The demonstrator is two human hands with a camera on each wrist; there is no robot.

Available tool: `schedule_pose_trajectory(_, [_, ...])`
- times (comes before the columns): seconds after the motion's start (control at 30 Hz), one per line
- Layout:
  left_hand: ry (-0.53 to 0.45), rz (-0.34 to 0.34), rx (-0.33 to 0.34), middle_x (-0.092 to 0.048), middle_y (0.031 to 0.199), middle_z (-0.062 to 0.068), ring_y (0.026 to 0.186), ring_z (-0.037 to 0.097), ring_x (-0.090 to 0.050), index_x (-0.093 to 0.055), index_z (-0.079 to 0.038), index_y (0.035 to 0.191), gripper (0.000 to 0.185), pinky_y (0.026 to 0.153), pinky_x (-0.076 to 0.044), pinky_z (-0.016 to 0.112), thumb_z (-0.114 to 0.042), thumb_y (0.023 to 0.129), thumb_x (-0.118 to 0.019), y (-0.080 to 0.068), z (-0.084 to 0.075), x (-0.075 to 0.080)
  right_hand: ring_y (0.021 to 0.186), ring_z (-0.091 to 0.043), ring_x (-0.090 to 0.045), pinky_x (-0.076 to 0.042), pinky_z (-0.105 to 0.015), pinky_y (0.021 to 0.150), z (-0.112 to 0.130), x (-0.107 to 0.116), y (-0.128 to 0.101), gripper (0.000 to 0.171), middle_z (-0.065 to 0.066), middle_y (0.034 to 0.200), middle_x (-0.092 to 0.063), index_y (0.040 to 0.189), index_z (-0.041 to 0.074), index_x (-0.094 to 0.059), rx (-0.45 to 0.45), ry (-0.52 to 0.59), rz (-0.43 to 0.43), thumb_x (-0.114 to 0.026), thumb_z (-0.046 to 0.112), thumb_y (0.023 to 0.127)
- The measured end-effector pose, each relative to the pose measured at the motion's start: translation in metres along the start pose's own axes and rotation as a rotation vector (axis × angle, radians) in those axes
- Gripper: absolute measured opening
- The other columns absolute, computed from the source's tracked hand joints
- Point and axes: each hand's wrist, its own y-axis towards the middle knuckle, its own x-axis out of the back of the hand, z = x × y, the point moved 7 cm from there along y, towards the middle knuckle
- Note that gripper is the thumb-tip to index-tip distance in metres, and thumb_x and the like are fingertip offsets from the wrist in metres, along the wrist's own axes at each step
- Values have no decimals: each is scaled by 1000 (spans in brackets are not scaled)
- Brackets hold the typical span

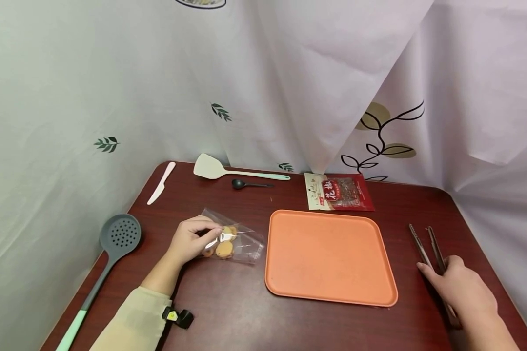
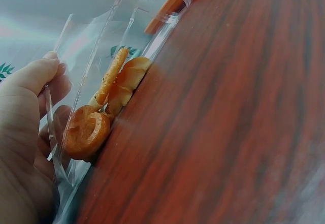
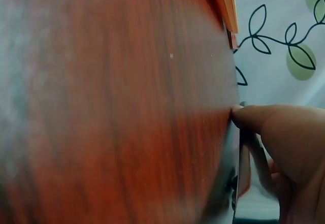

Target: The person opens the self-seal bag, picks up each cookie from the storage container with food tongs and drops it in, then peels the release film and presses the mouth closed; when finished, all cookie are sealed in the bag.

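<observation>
Just left of the orange tray [image 1: 329, 258], my left hand [image 1: 192, 238] pinches the film of a clear plastic bag [image 1: 248, 246] between thumb and fingers. Several round biscuits [image 1: 224, 249] lie inside it; the left wrist view shows a swirled one [image 2: 86, 132] and a thin stick-like one [image 2: 112, 74]. The bag rests on the table. At the right side, my right hand [image 1: 465, 290] grips metal tongs [image 1: 419, 242], whose two arms stand apart and point away from me. My palm hides part of the tongs' handle end.
A red and white spice packet [image 1: 339, 191] lies behind the tray. Along the back are a cream spatula [image 1: 209, 166] and a small black spoon [image 1: 238, 184]. A white plastic knife [image 1: 161, 184] and a grey slotted skimmer [image 1: 120, 234] lie at the left. Curtains hang beyond the dark wooden table [image 1: 254, 321].
</observation>
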Motion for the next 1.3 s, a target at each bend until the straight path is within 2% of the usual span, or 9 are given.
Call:
schedule_pose_trajectory(0.23, [20,11,3,-77,90,-3,85,13,-71,-85,-12,93,23,81,-55,20,9,85,-84,1,-2,2,88,-55,-63,-49,-65,69,4,-4,2,102,-36,93,-59,117,-17,-35,-10,-11,53,-44,82,97])
schedule_pose_trajectory(0.63, [53,-6,-7,-77,89,-1,84,15,-71,-85,-12,92,22,80,-54,19,8,82,-87,0,-4,4,90,-56,-63,-48,-68,65,20,-3,3,106,-39,98,-59,120,-17,-35,-20,-35,77,-46,86,94])
schedule_pose_trajectory(0.73, [66,-15,-23,-77,89,1,84,15,-71,-84,-11,91,22,80,-53,18,8,81,-87,-1,-7,5,93,-58,-60,-47,-66,62,33,3,-2,112,-44,110,-52,124,-19,-36,-41,-38,26,-48,88,92])
schedule_pose_trajectory(0.83, [73,-16,-33,-77,89,1,84,16,-71,-84,-10,91,21,81,-53,18,8,81,-88,-2,-9,5,98,-62,-55,-46,-67,63,53,16,-14,114,-46,119,-41,132,-19,-36,-26,-25,-86,-50,86,92])
schedule_pose_trajectory(0.97, [78,9,-40,-77,90,-1,84,16,-71,-85,-12,91,20,82,-54,18,6,83,-88,-2,-9,0,98,-54,-59,-48,-64,70,103,30,-38,91,-35,113,-56,131,-10,-52,186,26,-253,-59,74,97])
schedule_pose_trajectory(1.07, [70,32,-43,-78,91,-3,85,15,-71,-85,-14,93,19,82,-54,19,3,85,-88,0,-9,-5,87,-35,-66,-51,-52,71,151,31,-58,62,-15,96,-69,120,1,-68,409,99,-352,-71,59,98])
schedule_pose_trajectory(1.13, [71,46,-64,-78,92,-4,86,16,-71,-86,-14,93,18,83,-54,21,2,85,-88,2,-12,-8,79,-23,-65,-51,-42,68,183,27,-68,46,-2,89,-69,113,7,-73,522,161,-391,-77,50,97])
schedule_pose_trajectory(1.23, [114,86,-116,-79,95,-6,89,16,-71,-86,-16,93,16,84,-54,25,-2,86,-88,2,-17,-12,74,-12,-60,-50,-33,65,229,13,-77,31,7,84,-65,106,10,-77,643,255,-370,-83,38,95])
schedule_pose_trajectory(1.3, [158,111,-157,-79,96,-7,90,16,-71,-87,-17,93,16,85,-54,27,-4,86,-88,1,-21,-14,73,-9,-60,-52,-30,66,258,-1,-81,26,8,83,-65,104,11,-78,698,307,-304,-85,34,94])
